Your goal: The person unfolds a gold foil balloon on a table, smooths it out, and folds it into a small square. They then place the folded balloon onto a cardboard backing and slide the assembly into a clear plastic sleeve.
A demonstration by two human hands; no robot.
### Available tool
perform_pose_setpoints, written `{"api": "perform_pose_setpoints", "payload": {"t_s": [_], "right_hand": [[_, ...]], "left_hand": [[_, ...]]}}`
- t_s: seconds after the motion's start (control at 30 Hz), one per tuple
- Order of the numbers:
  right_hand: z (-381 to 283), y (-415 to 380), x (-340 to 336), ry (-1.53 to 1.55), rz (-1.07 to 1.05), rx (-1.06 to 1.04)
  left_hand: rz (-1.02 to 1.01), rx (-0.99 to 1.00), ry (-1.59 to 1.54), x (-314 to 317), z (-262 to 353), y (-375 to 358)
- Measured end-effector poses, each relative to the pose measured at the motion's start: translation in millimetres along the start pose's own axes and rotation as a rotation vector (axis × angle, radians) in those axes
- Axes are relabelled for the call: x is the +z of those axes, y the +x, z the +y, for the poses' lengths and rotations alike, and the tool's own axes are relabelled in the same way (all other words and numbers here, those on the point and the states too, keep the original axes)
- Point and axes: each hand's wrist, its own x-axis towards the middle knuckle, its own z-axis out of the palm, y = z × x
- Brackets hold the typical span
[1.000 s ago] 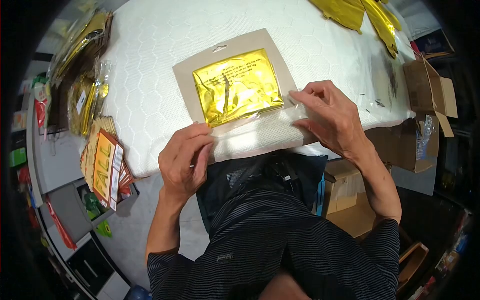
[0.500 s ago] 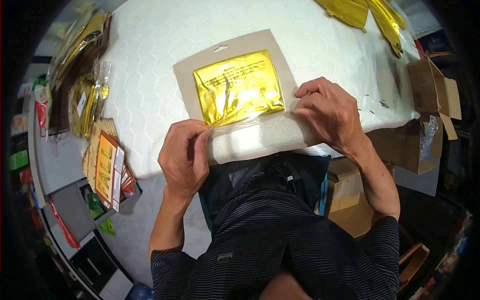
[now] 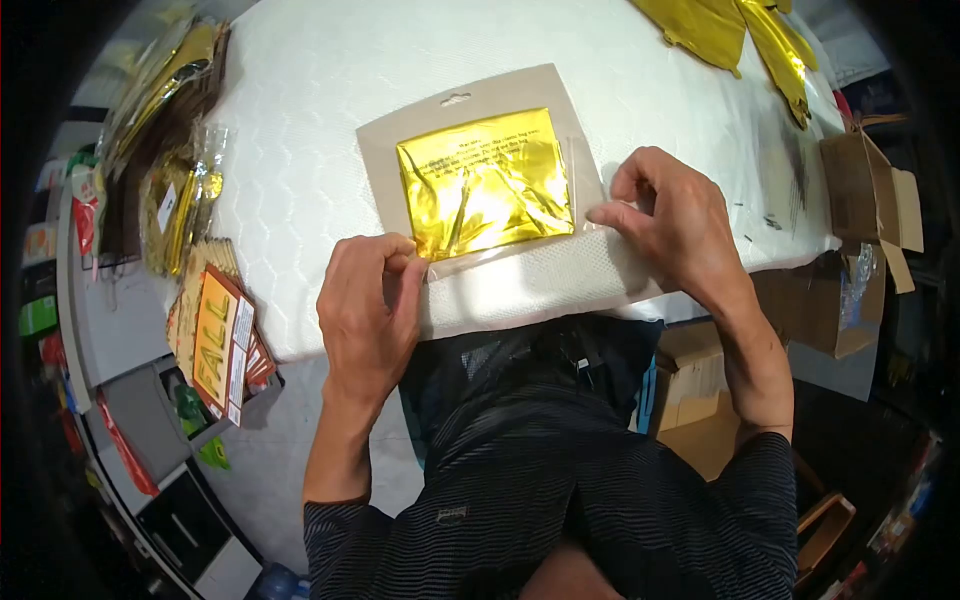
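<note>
A clear plastic bag [image 3: 588,190] with a grey-brown backing card [image 3: 383,142] and a folded gold foil piece [image 3: 490,185] lies flat near the front edge of the white-covered table. Dark warning print runs across the bag over the foil, and the card's hang hole points away from me. My left hand [image 3: 370,305] pinches the bag's near left corner between thumb and fingertips. At the near right corner, my right hand [image 3: 675,215] has its fingers curled and apart from the thumb. That thumb tip rests at the bag's edge.
A stack of "FALL" cards [image 3: 220,345] lies on the table's left edge, below bagged gold pieces [image 3: 175,205]. Gold foil balloons [image 3: 710,35] lie at the far right. Open cardboard boxes [image 3: 860,190] stand to the right. The table [image 3: 300,130] has a quilted white cover.
The bag with the card and gold foil sits slightly further right in view. My right thumb and fingers have spread apart at the bag's edge; my left hand keeps its pinch.
</note>
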Motion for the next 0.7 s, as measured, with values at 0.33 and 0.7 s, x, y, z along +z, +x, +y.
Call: {"api": "perform_pose_setpoints", "payload": {"t_s": [0.33,0.7], "right_hand": [[35.9,45.8,-31.1,0.263,-0.355,0.188],[4.6,131.5,9.7,0.344,-0.126,0.117]], "left_hand": [[-0.011,-0.097,0.069,-6.4,-18.1,7.2],[-0.004,-0.190,-0.041,-4.8,-24.1,9.5]]}}
